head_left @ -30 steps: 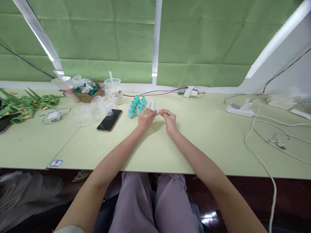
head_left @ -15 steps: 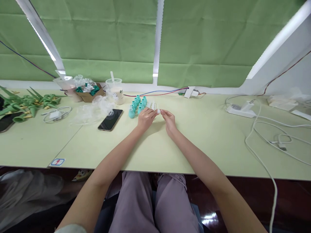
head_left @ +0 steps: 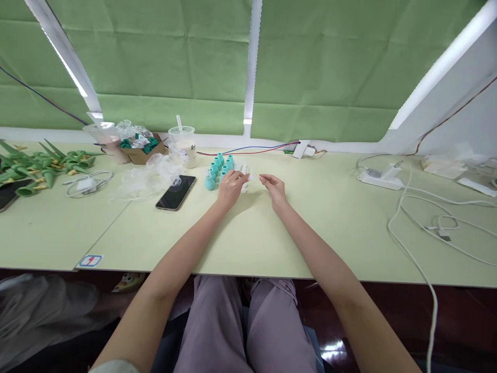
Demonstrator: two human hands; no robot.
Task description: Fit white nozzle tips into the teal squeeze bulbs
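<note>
1. Left hand [head_left: 230,187] rests on the pale green tabletop [head_left: 248,243], fingers curled over a small white plastic piece [head_left: 244,188] at the fingertips; it looks pinched, but how firmly is too small to tell.
2. Right hand [head_left: 275,188] sits just beside it, apart, fingers loosely half-open and pointing toward the left hand; nothing visible in it.
3. Cluster of small clear-white plastic pieces [head_left: 244,169] stands on the table just beyond the left fingertips, touching or nearly touching the hand.
4. Group of teal rubber bulb-shaped parts [head_left: 219,169], upright in rows, sits right next to the white ones, on their left.
5. Progress, as a judgement: teal and white parts stand apart as two groups, none visibly joined, so pairing looks barely begun; most is left.
6. Around: black smartphone [head_left: 175,192] lying flat left of the bulbs, crumpled clear plastic bag [head_left: 145,178], lidded drink cup with straw [head_left: 185,145], white cables [head_left: 427,228] on the right.
</note>
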